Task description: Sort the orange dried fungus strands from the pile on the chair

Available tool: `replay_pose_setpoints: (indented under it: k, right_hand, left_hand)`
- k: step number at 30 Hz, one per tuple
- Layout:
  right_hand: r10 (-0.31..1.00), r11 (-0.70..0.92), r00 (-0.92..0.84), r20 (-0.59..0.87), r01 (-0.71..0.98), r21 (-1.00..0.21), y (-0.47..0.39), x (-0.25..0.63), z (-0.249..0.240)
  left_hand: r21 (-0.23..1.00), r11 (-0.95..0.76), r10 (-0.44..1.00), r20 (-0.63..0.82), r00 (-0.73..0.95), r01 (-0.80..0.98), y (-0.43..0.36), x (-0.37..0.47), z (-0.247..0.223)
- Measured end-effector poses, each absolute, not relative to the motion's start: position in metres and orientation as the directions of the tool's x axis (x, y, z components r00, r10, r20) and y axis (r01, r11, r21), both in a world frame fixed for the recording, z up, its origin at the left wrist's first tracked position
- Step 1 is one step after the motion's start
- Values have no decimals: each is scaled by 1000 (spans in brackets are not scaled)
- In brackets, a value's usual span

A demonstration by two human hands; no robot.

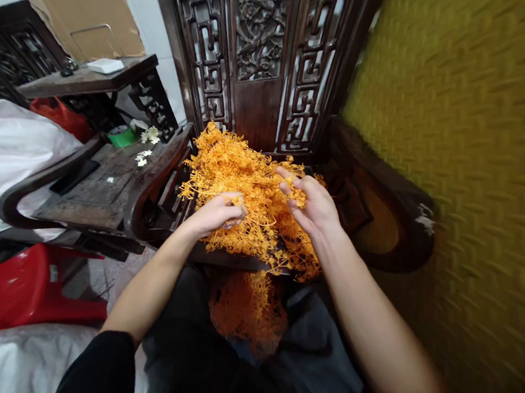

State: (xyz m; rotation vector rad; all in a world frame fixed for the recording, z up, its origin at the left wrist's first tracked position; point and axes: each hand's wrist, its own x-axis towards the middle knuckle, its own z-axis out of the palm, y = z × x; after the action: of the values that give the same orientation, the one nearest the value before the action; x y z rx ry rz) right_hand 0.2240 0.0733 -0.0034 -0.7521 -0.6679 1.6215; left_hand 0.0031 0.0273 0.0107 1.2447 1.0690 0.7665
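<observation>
A large heap of orange plastic flower sprigs [241,169], thin and branching, lies on the seat of a dark carved wooden chair [259,112]. Over the heap's front left side, my left hand [222,213] is closed, fingers curled in, with a thin orange stem at its fingertips. My right hand [314,203] is at the heap's right side, its fingers partly stretched and bent round a small orange cluster between thumb and fingers. More orange sprigs [255,305] hang or lie below the seat's front edge, between my knees.
At left, a dark wooden side seat [98,195] bears green tape [122,136], pale small flowers [149,134] and a black flat object [74,177]. A red plastic stool [22,290] and white sacks [9,151] are further left. A yellow textured surface [474,150] rises close on the right.
</observation>
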Motion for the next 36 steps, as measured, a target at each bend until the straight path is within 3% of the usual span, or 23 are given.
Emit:
replay_pose_setpoints:
  k: [4, 7, 10, 13, 20, 22, 24, 26, 30, 33, 36]
  right_hand:
    - [975, -164, -215, -54, -542, -824, 66, 217, -2]
    - [940, -99, -339, 41, -387, -917, 56, 209, 0]
    - [878, 147, -448, 170, -86, -985, 48, 202, 0]
    - [819, 362, -509, 264, 101, -927, 45, 199, -3]
    - [820, 562, -348, 454, 338, -755, 56, 202, -15]
    - [844, 525, -130, 520, 402, -750, 69, 214, -16]
    - [839, 399, 207, 503, 396, -827, 84, 230, -17]
    - [874, 288, 332, 354, 234, -929, 91, 244, -18]
    - [988, 147, 54, 144, -43, -988, 80, 248, -15]
    - [974, 135, -177, 139, -34, -990, 63, 235, -8]
    - [935, 225, -294, 197, 65, -972, 52, 218, -1]
  left_hand:
    - [964, 196, 893, -252, 374, 183, 28, 3, 11]
    - [927, 158, 892, -282, 354, 341, 26, 3, 14]
    - [893, 89, 894, -267, 360, 441, 24, 3, 15]
    - [881, 61, 881, -269, 389, 470, 23, 4, 15]
    - [877, 109, 871, -311, 380, 468, 15, 3, 28]
    - [884, 147, 808, -367, 462, 444, 11, 3, 32]
    - [884, 148, 737, -397, 547, 443, 8, 4, 33]
    - [897, 52, 731, -333, 595, 438, 8, 6, 30]
    - [912, -128, 758, -163, 632, 389, 16, 7, 18]
    - [938, -31, 755, -205, 623, 346, 21, 6, 10]
    - [919, 77, 752, -308, 583, 386, 21, 8, 3]
